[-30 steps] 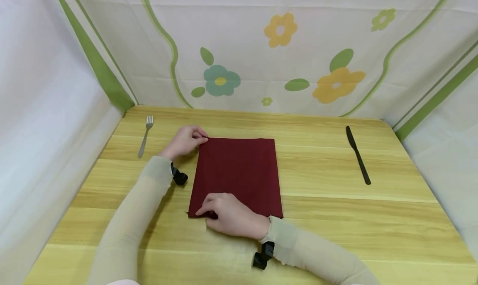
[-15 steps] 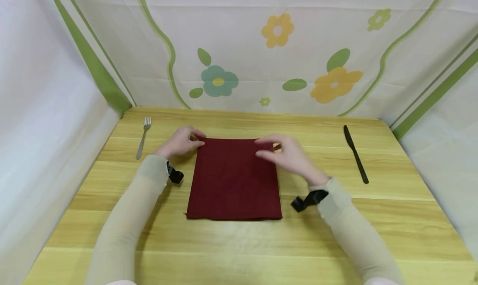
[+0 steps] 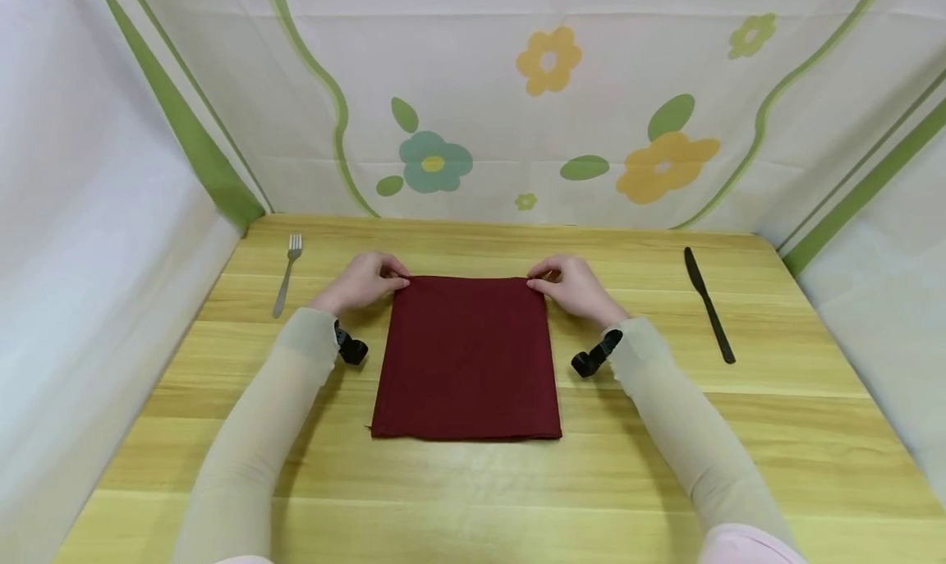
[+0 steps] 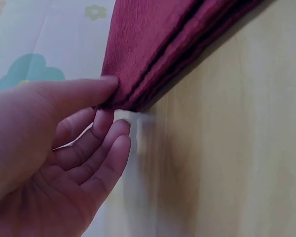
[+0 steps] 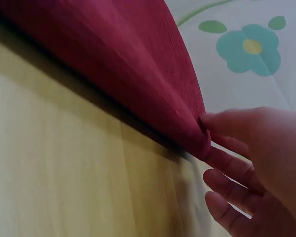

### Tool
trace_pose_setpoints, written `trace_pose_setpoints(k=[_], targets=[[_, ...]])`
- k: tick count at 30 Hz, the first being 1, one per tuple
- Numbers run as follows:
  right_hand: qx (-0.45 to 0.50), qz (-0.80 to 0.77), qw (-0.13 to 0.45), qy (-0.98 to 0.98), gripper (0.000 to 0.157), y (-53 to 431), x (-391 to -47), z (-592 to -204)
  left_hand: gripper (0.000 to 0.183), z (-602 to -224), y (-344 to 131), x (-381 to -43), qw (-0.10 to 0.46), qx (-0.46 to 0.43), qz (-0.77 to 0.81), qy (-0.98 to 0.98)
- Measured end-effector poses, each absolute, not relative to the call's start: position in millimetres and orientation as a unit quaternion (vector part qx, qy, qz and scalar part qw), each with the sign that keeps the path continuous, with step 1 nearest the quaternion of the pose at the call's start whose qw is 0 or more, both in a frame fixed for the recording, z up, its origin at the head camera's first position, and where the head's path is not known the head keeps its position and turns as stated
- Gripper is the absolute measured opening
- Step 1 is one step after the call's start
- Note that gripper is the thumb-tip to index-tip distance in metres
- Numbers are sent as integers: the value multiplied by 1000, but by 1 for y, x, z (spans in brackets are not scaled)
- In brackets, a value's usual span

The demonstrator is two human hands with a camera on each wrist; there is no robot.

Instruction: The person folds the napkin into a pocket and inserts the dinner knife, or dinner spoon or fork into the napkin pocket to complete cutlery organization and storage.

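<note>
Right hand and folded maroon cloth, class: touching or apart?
Touching. The right wrist view shows the right hand pinching a corner of the folded maroon cloth, with no gap between them.

The head view looks forward and down from above the near side of the bench (image 3: 473, 498), far enough back to take in both hands and the flowered backdrop (image 3: 480, 96). The left wrist view sits close and tilted, facing along the left hand (image 3: 360, 282) to the far left corner of the red cloth (image 3: 469, 359); the right wrist view faces the far right corner past the right hand (image 3: 578, 288), equally near, and all three share cloth, bench and backdrop.
</note>
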State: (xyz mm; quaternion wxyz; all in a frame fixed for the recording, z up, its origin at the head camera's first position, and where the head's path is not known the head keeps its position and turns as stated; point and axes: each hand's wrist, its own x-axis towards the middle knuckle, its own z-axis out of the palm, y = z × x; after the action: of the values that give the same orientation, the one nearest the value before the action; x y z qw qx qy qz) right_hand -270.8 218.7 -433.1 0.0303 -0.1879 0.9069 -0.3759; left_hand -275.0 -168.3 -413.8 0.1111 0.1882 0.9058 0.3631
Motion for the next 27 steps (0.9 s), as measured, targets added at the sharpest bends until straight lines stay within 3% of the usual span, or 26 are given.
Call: trace_pose_setpoints(k=[6, 15, 22, 27], targets=[[-202, -358, 56, 910, 6, 224, -271, -435, 21, -412, -167, -271, 124, 190, 369, 901], [-188, -315, 118, 923, 10, 249, -268, -422, 20, -412, -156, -272, 128, 198, 392, 889], [-168, -288, 89, 939, 12, 264, -276, -407, 19, -411, -138, -281, 129, 195, 424, 875], [-139, -304, 26, 942, 14, 266, -282, -400, 22, -408, -124, -290, 76, 171, 450, 873]])
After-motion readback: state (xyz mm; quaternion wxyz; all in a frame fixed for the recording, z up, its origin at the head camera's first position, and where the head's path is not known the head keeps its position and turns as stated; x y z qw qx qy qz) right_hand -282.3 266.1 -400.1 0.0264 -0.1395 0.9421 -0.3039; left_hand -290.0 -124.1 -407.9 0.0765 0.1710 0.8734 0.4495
